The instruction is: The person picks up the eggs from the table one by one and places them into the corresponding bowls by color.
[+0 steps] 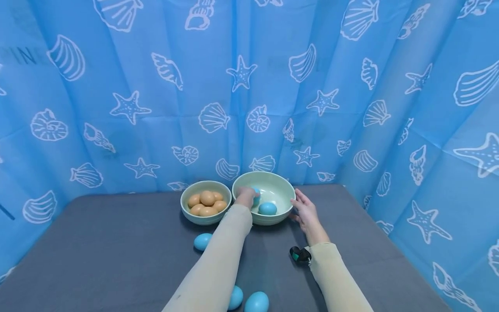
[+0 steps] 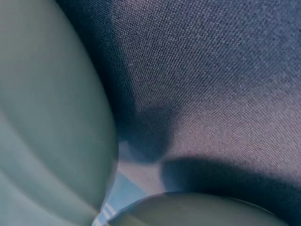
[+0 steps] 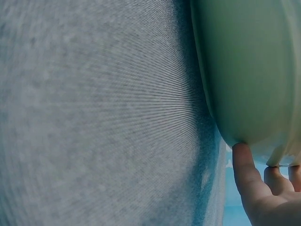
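Observation:
In the head view my left hand (image 1: 245, 197) reaches over the near left rim of the larger pale green bowl (image 1: 281, 186), fingers on a blue egg (image 1: 256, 200) inside it. Another blue egg (image 1: 267, 209) lies on the bowl's floor. My right hand (image 1: 307, 213) touches the bowl's right side, one fingertip at the rim and the others lower. The right wrist view shows its fingers (image 3: 247, 169) extended with tips against the bowl's outer wall (image 3: 249, 80). The left wrist view holds only bowl sides (image 2: 51, 113) and cloth; the left hand is hidden there.
Left of that bowl stands a smaller green bowl (image 1: 187, 213) with several brown eggs (image 1: 207, 198). Blue eggs lie on the grey table (image 1: 117, 251): one (image 1: 202, 242) beside the left sleeve, two (image 1: 257, 302) near the front. A black strap device (image 1: 299, 255) is by the right cuff. A shell-print curtain (image 1: 241, 108) hangs behind.

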`<control>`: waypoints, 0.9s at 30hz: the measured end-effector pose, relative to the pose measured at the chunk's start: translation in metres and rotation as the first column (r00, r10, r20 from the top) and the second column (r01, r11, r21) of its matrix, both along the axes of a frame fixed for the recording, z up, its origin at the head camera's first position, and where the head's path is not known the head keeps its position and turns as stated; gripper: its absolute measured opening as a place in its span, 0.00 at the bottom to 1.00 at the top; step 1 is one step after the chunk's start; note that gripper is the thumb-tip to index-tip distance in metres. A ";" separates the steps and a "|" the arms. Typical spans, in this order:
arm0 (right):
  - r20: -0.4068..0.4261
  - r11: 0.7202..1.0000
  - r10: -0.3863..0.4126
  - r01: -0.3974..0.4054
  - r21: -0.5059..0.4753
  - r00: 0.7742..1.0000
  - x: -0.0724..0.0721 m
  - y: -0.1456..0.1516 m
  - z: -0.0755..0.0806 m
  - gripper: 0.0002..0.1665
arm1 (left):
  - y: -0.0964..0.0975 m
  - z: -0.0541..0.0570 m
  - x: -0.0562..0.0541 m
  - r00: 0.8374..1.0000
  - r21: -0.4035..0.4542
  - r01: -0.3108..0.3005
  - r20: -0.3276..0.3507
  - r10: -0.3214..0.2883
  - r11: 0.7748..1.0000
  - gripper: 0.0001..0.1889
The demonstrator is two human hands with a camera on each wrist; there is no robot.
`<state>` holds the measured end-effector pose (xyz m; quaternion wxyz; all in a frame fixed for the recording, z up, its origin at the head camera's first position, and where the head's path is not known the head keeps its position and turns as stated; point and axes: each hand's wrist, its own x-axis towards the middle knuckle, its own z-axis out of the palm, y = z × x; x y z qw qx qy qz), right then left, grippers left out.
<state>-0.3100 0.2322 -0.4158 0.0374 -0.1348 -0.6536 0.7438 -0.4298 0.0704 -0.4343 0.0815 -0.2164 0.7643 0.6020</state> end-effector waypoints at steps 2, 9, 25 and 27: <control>0.000 1.000 0.000 0.000 0.000 1.000 0.001 -0.001 0.001 0.33 | 0.005 -0.026 -0.028 1.000 -0.051 0.013 0.017 -0.013 0.999 0.41; -0.008 1.000 0.002 -0.002 -0.003 1.000 0.000 -0.003 0.003 0.33 | 0.009 -0.057 -0.063 0.998 -0.166 0.042 0.056 -0.033 0.985 0.38; 0.004 1.000 0.005 -0.005 0.004 1.000 0.002 -0.004 0.000 0.32 | 0.010 -0.057 -0.057 0.998 -0.282 0.050 0.054 -0.036 0.958 0.33; 0.004 1.000 0.005 -0.005 0.004 1.000 0.003 -0.003 0.000 0.32 | 0.007 -0.038 -0.036 0.998 -0.286 0.055 0.042 -0.045 0.957 0.31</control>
